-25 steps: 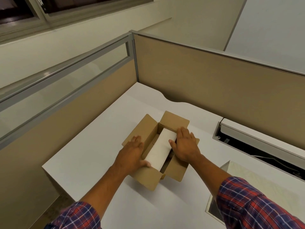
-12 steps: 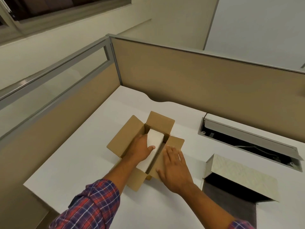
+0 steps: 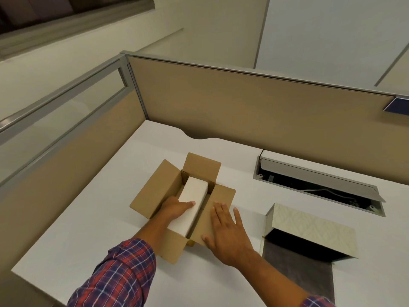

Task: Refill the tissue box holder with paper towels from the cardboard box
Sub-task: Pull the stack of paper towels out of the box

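An open brown cardboard box [image 3: 155, 191] sits mid-desk with its flaps spread. A white stack of paper towels [image 3: 193, 200] lies lengthwise inside it, its near end raised above the box rim. My left hand [image 3: 177, 208] grips the stack's left side, thumb across the top. My right hand [image 3: 228, 231] lies flat, fingers spread, on the box's right flap and holds nothing. The tissue box holder [image 3: 309, 231] stands open to the right, its pale patterned lid tilted up over a dark interior.
The white desk [image 3: 88, 218] is bounded by tan cubicle partitions [image 3: 243, 111] at the back and left. A recessed cable tray with a raised grey lid [image 3: 316, 180] sits at the back right, behind the holder.
My right hand came off the stack and now presses flat on the right flap. My left hand shifted onto the stack, whose near end has risen. The view panned right, showing the holder.
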Available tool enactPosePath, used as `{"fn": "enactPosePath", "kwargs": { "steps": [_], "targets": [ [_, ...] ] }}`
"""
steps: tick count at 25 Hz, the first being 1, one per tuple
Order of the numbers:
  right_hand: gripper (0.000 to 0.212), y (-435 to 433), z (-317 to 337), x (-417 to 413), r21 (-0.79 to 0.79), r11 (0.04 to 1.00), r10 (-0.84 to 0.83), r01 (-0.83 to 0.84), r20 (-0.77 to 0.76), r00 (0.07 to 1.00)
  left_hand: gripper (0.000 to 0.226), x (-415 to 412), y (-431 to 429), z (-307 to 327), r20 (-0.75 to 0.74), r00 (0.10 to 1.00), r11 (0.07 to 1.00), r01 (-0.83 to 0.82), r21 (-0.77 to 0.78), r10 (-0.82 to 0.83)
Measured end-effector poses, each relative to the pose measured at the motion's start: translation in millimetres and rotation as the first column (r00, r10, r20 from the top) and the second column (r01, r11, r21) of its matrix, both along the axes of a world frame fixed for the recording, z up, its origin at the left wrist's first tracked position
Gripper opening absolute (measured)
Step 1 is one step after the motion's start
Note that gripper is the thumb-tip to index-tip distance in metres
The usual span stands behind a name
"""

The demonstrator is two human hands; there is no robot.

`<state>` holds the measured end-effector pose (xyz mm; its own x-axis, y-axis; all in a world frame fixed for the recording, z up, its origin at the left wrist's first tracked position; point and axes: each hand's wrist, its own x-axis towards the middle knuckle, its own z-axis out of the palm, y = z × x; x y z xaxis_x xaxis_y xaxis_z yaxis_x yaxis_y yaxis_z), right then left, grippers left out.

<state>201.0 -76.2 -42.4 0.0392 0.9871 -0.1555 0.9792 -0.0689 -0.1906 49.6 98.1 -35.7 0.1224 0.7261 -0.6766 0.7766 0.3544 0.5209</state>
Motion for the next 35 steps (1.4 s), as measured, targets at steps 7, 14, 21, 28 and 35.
{"fn": "enactPosePath", "kwargs": {
  "steps": [7,14,21,28,35],
  "targets": [
    [0.088,0,2,2,-0.060,0.998,-0.001,0.000,-0.019,1.000,0.077,13,3,-2,0.025,0.998,0.995,-0.058,-0.086,0.060],
    [0.089,1,4,2,-0.077,0.997,0.003,-0.005,-0.029,1.000,0.090,16,9,-1,0.078,0.992,0.981,-0.088,-0.171,0.103],
    [0.088,0,7,6,-0.093,0.995,0.031,-0.033,-0.021,0.999,0.088,6,12,2,0.126,0.986,0.975,-0.081,-0.206,0.108],
    [0.088,2,8,5,-0.100,0.994,0.033,-0.034,-0.012,0.999,0.082,-3,10,3,0.162,0.981,0.972,-0.072,-0.224,0.110],
    [0.088,3,14,6,-0.125,0.992,0.032,-0.033,-0.005,0.999,0.072,-13,13,9,0.290,0.944,0.950,-0.068,-0.305,0.161]
  ]
}}
